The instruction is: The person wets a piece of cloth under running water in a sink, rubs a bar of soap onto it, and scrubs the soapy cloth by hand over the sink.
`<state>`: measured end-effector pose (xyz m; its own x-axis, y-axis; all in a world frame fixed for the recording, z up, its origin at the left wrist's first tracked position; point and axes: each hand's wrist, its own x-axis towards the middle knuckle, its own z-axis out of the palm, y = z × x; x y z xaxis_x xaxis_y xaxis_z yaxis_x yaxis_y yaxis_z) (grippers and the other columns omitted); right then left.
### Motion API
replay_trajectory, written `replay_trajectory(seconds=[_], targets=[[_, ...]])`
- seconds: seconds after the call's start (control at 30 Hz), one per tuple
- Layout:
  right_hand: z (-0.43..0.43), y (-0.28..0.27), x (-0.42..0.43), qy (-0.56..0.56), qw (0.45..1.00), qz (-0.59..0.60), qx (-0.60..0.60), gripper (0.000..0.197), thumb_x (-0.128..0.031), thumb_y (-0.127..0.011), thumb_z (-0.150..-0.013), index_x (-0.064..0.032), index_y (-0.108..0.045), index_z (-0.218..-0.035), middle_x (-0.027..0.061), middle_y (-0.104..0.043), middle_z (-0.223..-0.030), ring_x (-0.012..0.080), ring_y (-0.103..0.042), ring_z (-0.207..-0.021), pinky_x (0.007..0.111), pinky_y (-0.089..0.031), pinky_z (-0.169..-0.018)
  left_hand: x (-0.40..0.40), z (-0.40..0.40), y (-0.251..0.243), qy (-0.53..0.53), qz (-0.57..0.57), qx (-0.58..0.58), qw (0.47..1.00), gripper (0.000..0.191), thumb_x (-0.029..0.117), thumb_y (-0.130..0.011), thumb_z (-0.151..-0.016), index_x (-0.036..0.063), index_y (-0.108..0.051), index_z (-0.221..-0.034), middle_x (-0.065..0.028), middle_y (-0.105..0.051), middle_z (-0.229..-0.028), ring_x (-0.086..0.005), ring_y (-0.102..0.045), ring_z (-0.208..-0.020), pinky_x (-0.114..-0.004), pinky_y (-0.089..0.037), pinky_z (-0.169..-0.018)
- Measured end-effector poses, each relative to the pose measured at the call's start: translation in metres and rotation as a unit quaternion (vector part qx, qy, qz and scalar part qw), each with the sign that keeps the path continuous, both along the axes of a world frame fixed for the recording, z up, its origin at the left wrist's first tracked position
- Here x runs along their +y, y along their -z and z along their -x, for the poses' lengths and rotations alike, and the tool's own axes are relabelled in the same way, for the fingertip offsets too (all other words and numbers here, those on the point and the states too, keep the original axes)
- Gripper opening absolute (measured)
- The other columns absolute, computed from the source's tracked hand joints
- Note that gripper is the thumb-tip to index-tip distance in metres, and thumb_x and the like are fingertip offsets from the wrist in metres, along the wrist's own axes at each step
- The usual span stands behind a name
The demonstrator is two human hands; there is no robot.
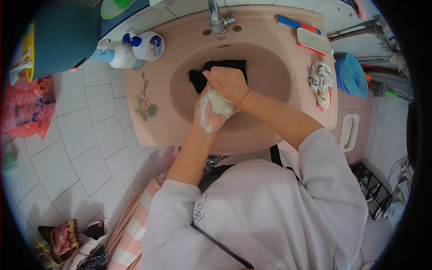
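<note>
Over the pink washbasin (153, 111), my two hands are pressed together around a wet, whitish cloth (221, 103). My right hand (229, 84) is curled over its upper part with the fingers folded in. Beneath it lies my left hand (214, 118), partly covered by the cloth, so its fingers are mostly hidden. A thin, translucent white layer wraps the heel of that hand; whether it is fabric or lather is unclear. Behind my hands, a black cloth (231, 64) lies in the bowl. The chrome faucet (217, 18) stands at the far rim, with no water visibly running.
Two pump bottles (148, 45) stand on the left rim. A blue-and-red brush (298, 24), a second brush (312, 40) and a crumpled rag (321, 84) lie on the right. Beyond are blue basins (352, 76). A striped towel (133, 233) hangs at lower left.
</note>
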<state>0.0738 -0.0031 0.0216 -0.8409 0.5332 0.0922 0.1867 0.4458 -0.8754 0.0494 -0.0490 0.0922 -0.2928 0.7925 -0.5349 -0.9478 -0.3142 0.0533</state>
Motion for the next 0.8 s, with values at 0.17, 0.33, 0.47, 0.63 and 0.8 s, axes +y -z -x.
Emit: replay_trajectory(seconds=[0.17, 0.33, 0.47, 0.63, 0.8], targets=[[-0.023, -0.028, -0.013, -0.144, 0.871, -0.447, -0.140, 0.032, -0.035, -0.061, -0.080, -0.0109, -0.054, -0.060, 0.0057, -0.052, -0.056, 0.0279, -0.048, -0.049, 0.044, -0.038, -0.052, -0.030, -0.001, 0.034, 0.093, 0.045, 0.295, 0.950, 0.035, 0.034, -0.034, -0.095, 0.0066, -0.049, -0.110, -0.0072, -0.055, -0.109, -0.0216, -0.053, -0.103, -0.035, -0.043, -0.088], [0.010, -0.047, 0.036, 0.023, 0.993, 0.028, 0.113, 0.027, -0.028, -0.060, -0.079, -0.0117, -0.052, -0.059, 0.0056, -0.053, -0.058, 0.0287, -0.049, -0.050, 0.047, -0.039, -0.052, -0.020, -0.010, 0.037, 0.201, 0.283, 0.764, 0.543, 0.034, 0.030, -0.032, -0.096, 0.0065, -0.046, -0.117, -0.0072, -0.053, -0.115, -0.0200, -0.051, -0.108, -0.034, -0.042, -0.091], [-0.020, -0.051, 0.021, -0.228, 0.929, -0.166, 0.241, 0.029, -0.029, -0.060, -0.078, -0.0109, -0.051, -0.058, 0.0047, -0.052, -0.056, 0.0279, -0.048, -0.048, 0.049, -0.039, -0.051, -0.032, -0.008, 0.059, 0.039, 0.064, 0.274, 0.959, 0.034, 0.032, -0.035, -0.096, 0.0068, -0.047, -0.115, -0.0080, -0.055, -0.109, -0.0177, -0.053, -0.105, -0.031, -0.045, -0.088], [0.008, -0.039, 0.049, -0.104, 0.985, -0.016, 0.134, 0.029, -0.026, -0.061, -0.081, -0.0102, -0.053, -0.059, 0.0041, -0.054, -0.056, 0.0275, -0.054, -0.053, 0.050, -0.041, -0.053, -0.025, -0.006, 0.040, -0.009, -0.015, 0.069, 0.997, 0.035, 0.034, -0.035, -0.096, 0.0062, -0.048, -0.113, -0.0087, -0.057, -0.106, -0.0198, -0.055, -0.102, -0.033, -0.046, -0.085], [-0.027, -0.043, -0.001, -0.172, 0.954, -0.245, -0.005, 0.024, -0.018, -0.060, -0.083, -0.0103, -0.056, -0.061, 0.0038, -0.056, -0.058, 0.0291, -0.058, -0.058, 0.051, -0.041, -0.054, -0.026, -0.002, 0.035, -0.002, -0.090, 0.034, 0.995, 0.037, 0.036, -0.035, -0.095, 0.0057, -0.049, -0.112, -0.0093, -0.058, -0.104, -0.0218, -0.056, -0.099, -0.035, -0.047, -0.083]])
